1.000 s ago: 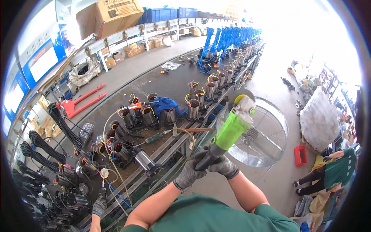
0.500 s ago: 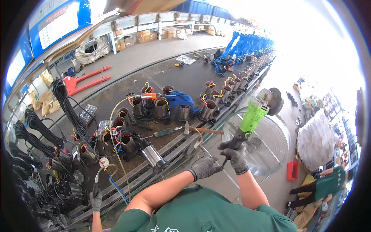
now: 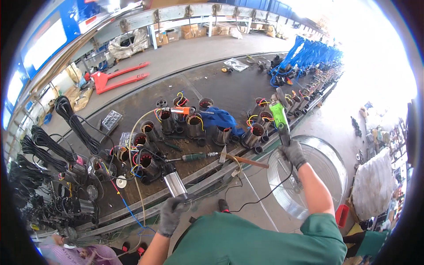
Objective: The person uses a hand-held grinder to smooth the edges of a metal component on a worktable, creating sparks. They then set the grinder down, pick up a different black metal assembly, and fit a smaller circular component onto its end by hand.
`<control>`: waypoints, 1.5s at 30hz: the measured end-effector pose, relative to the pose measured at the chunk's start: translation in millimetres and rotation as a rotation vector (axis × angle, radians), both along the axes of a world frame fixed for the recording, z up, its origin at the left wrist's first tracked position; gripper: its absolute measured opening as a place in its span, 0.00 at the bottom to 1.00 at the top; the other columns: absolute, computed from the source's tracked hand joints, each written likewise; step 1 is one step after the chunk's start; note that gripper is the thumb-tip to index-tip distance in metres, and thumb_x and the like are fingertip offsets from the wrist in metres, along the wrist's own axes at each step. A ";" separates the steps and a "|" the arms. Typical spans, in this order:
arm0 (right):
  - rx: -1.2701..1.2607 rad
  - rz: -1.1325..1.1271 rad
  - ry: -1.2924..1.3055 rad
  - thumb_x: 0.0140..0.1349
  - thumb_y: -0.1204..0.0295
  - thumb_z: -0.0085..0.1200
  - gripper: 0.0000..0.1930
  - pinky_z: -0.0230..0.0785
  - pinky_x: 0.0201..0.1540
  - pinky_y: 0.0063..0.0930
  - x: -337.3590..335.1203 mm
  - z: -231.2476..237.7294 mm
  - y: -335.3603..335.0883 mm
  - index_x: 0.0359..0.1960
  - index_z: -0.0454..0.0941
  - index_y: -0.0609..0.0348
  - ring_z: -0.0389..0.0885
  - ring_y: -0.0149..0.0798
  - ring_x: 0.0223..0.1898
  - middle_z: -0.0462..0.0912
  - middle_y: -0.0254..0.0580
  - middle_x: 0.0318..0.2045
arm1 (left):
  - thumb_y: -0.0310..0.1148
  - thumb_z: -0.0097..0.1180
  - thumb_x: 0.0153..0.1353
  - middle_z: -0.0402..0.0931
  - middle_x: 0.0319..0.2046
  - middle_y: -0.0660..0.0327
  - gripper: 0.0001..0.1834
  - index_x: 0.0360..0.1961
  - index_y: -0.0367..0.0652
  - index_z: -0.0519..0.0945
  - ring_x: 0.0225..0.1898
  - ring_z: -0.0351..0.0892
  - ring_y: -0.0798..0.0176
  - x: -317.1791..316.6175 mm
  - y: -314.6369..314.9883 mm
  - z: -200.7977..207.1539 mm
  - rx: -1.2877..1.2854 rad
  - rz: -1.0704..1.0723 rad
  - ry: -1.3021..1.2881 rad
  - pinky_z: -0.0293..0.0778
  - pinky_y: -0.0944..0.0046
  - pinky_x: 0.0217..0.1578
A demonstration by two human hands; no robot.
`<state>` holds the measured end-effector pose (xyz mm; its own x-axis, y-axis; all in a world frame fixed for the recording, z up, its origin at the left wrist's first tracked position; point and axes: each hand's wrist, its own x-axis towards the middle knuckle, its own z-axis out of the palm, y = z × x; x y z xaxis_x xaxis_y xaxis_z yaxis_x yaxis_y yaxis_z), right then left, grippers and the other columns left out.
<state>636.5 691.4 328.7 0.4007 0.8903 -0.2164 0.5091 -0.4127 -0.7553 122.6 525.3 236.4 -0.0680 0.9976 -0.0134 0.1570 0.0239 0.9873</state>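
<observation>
My right hand point(image 3: 293, 153), in a grey glove, is wrapped round the black handle of a green angle grinder point(image 3: 278, 115). The grinder is held over the bench edge, its head beside a row of steel motor housings point(image 3: 254, 134). A black power cord point(image 3: 265, 194) hangs from it. My gloved left hand point(image 3: 171, 217) is low at the near bench edge, fingers partly stretched out. It is nearest to the lower end of a silver cylindrical motor point(image 3: 175, 182) that lies tilted over the edge. Whether the fingers touch it, I cannot tell.
On the bench lie a hammer point(image 3: 245, 160), a green-handled tool point(image 3: 194, 156), an orange air tool point(image 3: 176, 110) and a blue cloth point(image 3: 216, 116). Black cable coils point(image 3: 73, 119) stand left. A large round metal-grille fan point(image 3: 282, 190) stands right. Another person point(image 3: 79, 254) is at lower left.
The grinder has swung left and away from me, over the bench edge. My left hand has left the grinder's cord and moved left, near the silver motor. The view has shifted.
</observation>
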 end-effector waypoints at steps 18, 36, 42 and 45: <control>-0.087 0.549 -0.711 0.53 0.61 0.60 0.17 0.76 0.49 0.42 -25.3 -101.2 384.8 0.39 0.86 0.60 0.85 0.54 0.47 0.85 0.61 0.40 | 0.28 0.58 0.65 0.80 0.30 0.61 0.07 0.41 0.37 0.79 0.32 0.78 0.68 70.1 -263.6 -167.4 -0.536 0.892 0.280 0.75 0.65 0.36; -0.361 0.779 -0.776 0.53 0.59 0.59 0.20 0.75 0.54 0.44 -40.2 -252.4 436.5 0.43 0.85 0.59 0.81 0.54 0.53 0.83 0.60 0.47 | 0.38 0.61 0.62 0.84 0.32 0.57 0.15 0.43 0.37 0.81 0.33 0.83 0.64 170.6 -368.3 -191.5 -1.161 1.018 0.123 0.79 0.62 0.38; -0.286 0.805 -0.781 0.60 0.50 0.49 0.26 0.73 0.56 0.46 -37.9 -221.1 425.8 0.45 0.85 0.60 0.81 0.56 0.54 0.83 0.59 0.47 | 0.43 0.58 0.63 0.85 0.36 0.54 0.19 0.44 0.36 0.81 0.35 0.85 0.62 143.8 -337.9 -172.4 -1.079 1.041 0.082 0.80 0.61 0.41; -0.071 1.087 -1.007 0.60 0.61 0.53 0.17 0.74 0.52 0.49 7.2 -199.4 423.9 0.38 0.86 0.61 0.82 0.58 0.49 0.84 0.57 0.43 | 0.42 0.56 0.63 0.85 0.38 0.54 0.21 0.48 0.35 0.81 0.36 0.86 0.63 112.1 -277.5 -120.0 -1.134 0.865 0.169 0.80 0.62 0.40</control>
<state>643.7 1115.4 129.3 -0.4349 0.8443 -0.3132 0.8693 0.4843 0.0984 234.7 247.9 116.4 -0.7175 0.0994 -0.6894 -0.2014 0.9179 0.3420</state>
